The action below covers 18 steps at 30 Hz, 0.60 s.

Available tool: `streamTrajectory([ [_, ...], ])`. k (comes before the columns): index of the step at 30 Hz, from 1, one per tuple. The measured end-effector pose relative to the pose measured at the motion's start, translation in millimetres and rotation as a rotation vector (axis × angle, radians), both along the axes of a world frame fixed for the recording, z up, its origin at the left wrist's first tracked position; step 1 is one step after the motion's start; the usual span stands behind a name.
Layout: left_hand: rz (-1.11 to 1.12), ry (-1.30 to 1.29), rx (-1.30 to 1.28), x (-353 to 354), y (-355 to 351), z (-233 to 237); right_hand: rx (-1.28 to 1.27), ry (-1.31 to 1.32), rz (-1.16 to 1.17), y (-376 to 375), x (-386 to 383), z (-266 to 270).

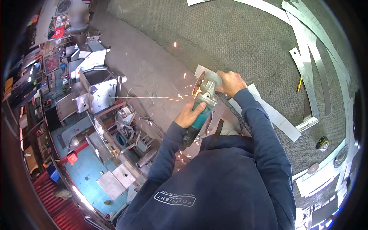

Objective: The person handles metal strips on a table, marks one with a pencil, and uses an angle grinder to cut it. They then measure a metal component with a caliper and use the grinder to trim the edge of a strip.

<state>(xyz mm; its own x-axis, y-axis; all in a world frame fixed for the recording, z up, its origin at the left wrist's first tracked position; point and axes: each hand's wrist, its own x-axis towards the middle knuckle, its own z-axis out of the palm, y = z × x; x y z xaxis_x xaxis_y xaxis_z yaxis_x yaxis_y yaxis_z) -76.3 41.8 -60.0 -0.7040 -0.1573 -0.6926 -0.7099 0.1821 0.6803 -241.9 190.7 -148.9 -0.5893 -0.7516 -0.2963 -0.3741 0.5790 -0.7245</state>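
My left hand (190, 114) is wrapped around the teal body of an angle grinder (202, 119), thumb on top near its metal gear head. The grinder's reddish-brown disc (198, 82) is seen almost edge-on, and bright sparks stream from it to the left. Beside the disc is a small grey metal plate (211, 75). My right hand (232, 83) is closed just right of the gear head, its fingers at the plate's edge. What those fingers grip is hidden. Below the grinder, a dark metal strip (219, 130) juts up near my lap.
On the textured mat (245, 46) at right lie a pale metal strip (278, 119), an L-shaped square (306, 82), a yellow pencil (299, 84), a tape measure (322, 143) and long curved strips. Left are a machine (125, 112) with cables and metal sheets. Another person (78, 17) is far back.
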Motion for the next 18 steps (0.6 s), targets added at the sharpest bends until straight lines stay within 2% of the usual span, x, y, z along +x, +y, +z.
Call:
streamTrajectory([
  [4, 0.012, -0.058, 0.088, -9.0, -1.0, 2.0, -0.004, 0.027, 0.018, 0.9, 0.2, 0.9],
  [7, 0.112, -0.011, 0.114, -12.4, 4.3, -1.9, 0.013, -0.009, -0.005, 0.5, -2.7, 1.2],
  [9, 0.048, 0.08, -0.118, 0.5, 6.6, -9.6, 0.0, -0.002, 0.012, 0.6, -1.1, -1.1],
  [10, 0.043, 0.08, -0.117, 3.0, 6.9, -8.3, 0.0, -0.002, 0.007, 1.7, -1.6, -1.0],
  [12, 0.107, -0.078, 0.053, 5.8, 5.2, -1.1, -0.008, -0.007, 0.018, 1.0, -1.6, 0.5],
  [18, 0.103, -0.027, 0.062, -15.1, 8.4, 7.9, -0.003, -0.014, -0.011, 2.1, -2.3, 6.3],
])
